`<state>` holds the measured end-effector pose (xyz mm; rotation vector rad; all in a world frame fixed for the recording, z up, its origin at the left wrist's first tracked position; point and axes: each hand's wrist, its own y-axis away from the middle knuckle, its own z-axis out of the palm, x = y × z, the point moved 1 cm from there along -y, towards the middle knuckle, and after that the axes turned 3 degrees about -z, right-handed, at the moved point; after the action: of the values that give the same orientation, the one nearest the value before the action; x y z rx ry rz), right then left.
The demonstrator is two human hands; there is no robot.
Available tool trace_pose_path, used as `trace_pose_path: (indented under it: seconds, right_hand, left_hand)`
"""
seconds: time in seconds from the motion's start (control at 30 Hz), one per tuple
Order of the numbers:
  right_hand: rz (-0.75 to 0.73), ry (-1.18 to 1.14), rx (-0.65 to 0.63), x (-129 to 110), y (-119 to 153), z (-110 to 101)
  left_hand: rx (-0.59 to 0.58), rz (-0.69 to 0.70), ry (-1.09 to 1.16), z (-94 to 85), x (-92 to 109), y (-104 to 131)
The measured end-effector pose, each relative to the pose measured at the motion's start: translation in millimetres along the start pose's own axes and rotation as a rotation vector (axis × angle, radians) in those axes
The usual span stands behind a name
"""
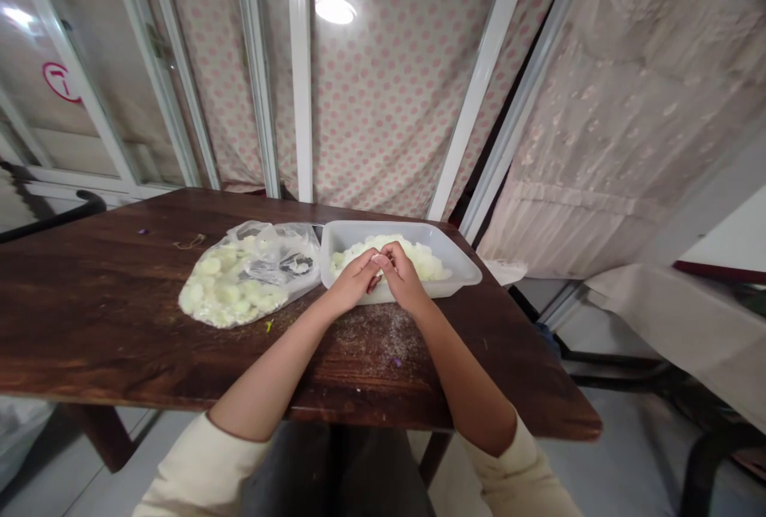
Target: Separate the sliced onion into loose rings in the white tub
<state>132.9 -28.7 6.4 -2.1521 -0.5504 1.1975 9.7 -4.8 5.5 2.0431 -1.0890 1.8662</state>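
Observation:
My left hand [357, 278] and my right hand [400, 271] meet over the near side of a translucent plastic tub [458, 263]. Their fingers are pinched together around a small whitish piece [378, 258], mostly covered by the fingertips. Pale yellow-white pieces [428, 262] are heaped inside the tub, behind and beside my hands. Left of the tub lies a clear plastic bag [278, 262], its mouth loosely spread, with pale green-white round slices [219, 290] in it.
The dark wooden table [108, 301] has fine white grains [380, 337] scattered in front of the tub. A string-like scrap [190, 242] lies behind the bag. Dotted curtains and window frames stand behind the table. A pale cloth [688, 333] hangs at the right.

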Motion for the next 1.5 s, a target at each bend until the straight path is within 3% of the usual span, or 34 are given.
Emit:
trace_pose_path:
  seconds: [0.13, 0.3, 0.43, 0.6, 0.73, 0.87, 1.0, 1.13, 1.23, 1.5]
  right_hand:
    - [0.007, -0.016, 0.06, 2, 2, 8]
    - [0.086, -0.062, 0.035, 3, 4, 7]
    - [-0.027, 0.24, 0.163, 5, 5, 4]
    - [-0.158, 0.74, 0.195, 4, 4, 2]
    - [-0.141, 0.876, 0.208, 2, 3, 0]
    - [-0.044, 0.69, 0.221, 5, 2, -1]
    - [0.045, 0.259, 0.173, 10, 0, -2]
    - [0.066, -0.106, 0.045, 12, -2, -6]
    - [0.066, -0.216, -0.022, 13, -5, -9]
    - [0.187, -0.271, 0.085, 19, -3, -4]
  left_hand:
    - [-0.009, -0.008, 0.025, 0.3, -2, -1]
    - [-0.04, 0.038, -0.046, 1.1, -1, 2]
    - [-0.092, 0.017, -0.047, 0.5, 0, 3]
    - [-0.064, -0.001, -0.085, -1.3, -1, 0]
    - [-0.055, -0.036, -0.027, -1.0, -2, -3]
    - [-0.055, -0.056, 0.001, -0.7, -3, -4]
    - [-0.057, -0.043, -0.003, -2.0, -2, -2]
    - [-0.028, -0.033, -0.032, -3.3, 0, -2]
    - [0.006, -0.043, -0.076, -4.0, -1, -2]
    - [-0.035, -0.047, -0.052, -3.6, -1, -3]
